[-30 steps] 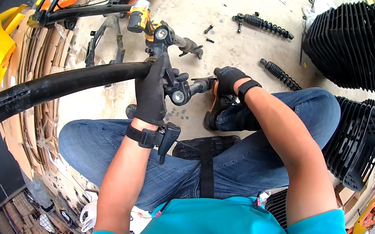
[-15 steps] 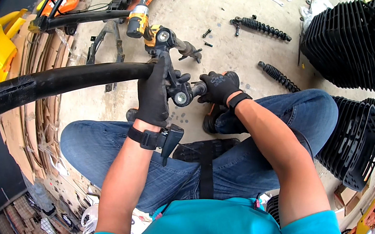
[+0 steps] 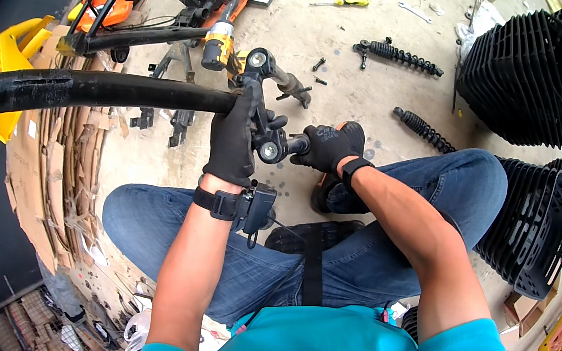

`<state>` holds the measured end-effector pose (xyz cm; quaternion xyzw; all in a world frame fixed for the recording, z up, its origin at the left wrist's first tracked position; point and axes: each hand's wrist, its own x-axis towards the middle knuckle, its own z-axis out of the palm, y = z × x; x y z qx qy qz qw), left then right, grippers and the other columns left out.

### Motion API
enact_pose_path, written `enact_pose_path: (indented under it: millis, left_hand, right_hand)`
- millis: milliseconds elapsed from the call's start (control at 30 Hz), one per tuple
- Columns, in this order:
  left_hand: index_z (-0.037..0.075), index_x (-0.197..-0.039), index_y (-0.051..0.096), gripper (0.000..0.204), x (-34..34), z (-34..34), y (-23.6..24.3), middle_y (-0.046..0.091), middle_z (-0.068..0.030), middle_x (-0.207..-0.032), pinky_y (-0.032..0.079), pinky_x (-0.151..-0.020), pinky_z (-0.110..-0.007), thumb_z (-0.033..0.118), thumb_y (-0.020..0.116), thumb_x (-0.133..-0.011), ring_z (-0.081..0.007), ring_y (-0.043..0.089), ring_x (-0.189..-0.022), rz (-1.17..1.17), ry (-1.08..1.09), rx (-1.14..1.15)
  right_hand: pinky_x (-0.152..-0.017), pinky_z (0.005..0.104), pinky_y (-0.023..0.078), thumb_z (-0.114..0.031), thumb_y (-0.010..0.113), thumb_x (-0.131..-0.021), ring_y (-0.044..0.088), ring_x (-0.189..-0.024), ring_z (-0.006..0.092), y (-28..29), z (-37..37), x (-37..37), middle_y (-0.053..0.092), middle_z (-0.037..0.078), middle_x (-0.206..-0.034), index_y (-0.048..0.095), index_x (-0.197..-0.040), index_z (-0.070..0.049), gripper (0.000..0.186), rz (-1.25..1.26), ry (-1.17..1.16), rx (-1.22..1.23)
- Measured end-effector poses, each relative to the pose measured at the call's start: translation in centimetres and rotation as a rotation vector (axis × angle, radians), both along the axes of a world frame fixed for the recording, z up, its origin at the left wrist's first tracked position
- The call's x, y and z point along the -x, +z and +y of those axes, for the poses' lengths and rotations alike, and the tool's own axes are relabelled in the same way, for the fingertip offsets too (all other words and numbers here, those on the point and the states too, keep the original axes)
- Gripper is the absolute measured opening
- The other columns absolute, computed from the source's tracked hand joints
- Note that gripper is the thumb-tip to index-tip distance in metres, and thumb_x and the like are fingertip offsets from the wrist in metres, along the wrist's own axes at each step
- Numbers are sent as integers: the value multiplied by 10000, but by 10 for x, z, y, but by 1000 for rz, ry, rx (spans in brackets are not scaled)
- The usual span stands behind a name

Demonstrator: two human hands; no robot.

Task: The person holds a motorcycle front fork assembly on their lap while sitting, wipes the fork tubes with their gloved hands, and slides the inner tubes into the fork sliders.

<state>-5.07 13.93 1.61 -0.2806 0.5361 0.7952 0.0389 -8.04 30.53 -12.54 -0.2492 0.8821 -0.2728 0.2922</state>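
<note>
My left hand (image 3: 234,136), in a black glove, is wrapped round the end of a long black metal frame tube (image 3: 120,87) where it meets a black clamp bracket. The tube reaches out to the left rim. Two round bright bolt ends show on the bracket (image 3: 269,150). My right hand (image 3: 331,147), also gloved in black, is closed round a short metal cylinder (image 3: 297,143) at the bracket's right side; the cylinder's far end is hidden in the fingers. Just beyond the left hand are a yellow and black power drill (image 3: 218,46) and a second yellow power tool (image 3: 237,64).
Two black shock absorbers (image 3: 404,58) (image 3: 422,129), a yellow-handled screwdriver (image 3: 343,2), a wrench (image 3: 416,12) and small bolts (image 3: 319,64) lie on the concrete. Stacked black plastic baskets (image 3: 528,74) stand right. Flattened cardboard (image 3: 41,176) and yellow panels (image 3: 16,49) are left.
The tube's left end has swung up and away from me, so the tube lies more level across the view. Both hands keep their hold. The surroundings have shifted slightly in view.
</note>
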Motion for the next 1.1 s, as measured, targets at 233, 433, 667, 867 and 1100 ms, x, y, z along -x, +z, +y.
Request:
enact_pose_path:
  millis: [233,433,667,867,1100]
  left_hand:
    - [13,-935,553,333,-6,8,5,584,-95,-776,541,-577,-301,315,673,-864,-241,678,-717,18,71,-19]
    - [21,-1075,585,355,-6,3,16,600,-88,-877,562,-714,-362,326,620,-897,-271,667,-877,-21,-48,39]
    - [-11,-1129,565,386,-9,-10,10,621,-102,-943,577,-709,-372,294,627,-900,-267,665,-910,58,-94,220]
    - [-18,-1103,554,440,-10,-9,21,609,-95,-935,557,-683,-330,363,630,-897,-252,669,-886,29,-65,136]
    - [-13,-1143,544,458,-6,-4,13,600,-109,-906,581,-667,-371,372,604,-903,-272,677,-829,40,-67,213]
  right_hand:
    - [-833,425,485,-479,751,-683,599,-1002,339,7,-4,-9,628,181,-990,596,-1048,-67,572,-26,-61,-8]
    - [-866,420,477,-455,753,-679,589,-1029,342,-10,0,-7,592,178,-1081,590,-1124,-134,572,-76,-59,65]
    - [-875,418,472,-446,741,-691,594,-1020,338,-13,-3,-7,598,161,-1073,595,-1117,-132,549,-106,-39,74]
    - [-873,418,473,-430,739,-694,596,-1011,334,-15,-2,-7,601,160,-1072,606,-1082,-125,511,-97,-37,80]
    - [-913,389,469,-309,775,-661,578,-1068,338,-30,8,0,589,182,-1143,543,-1205,-72,637,-121,-65,121]
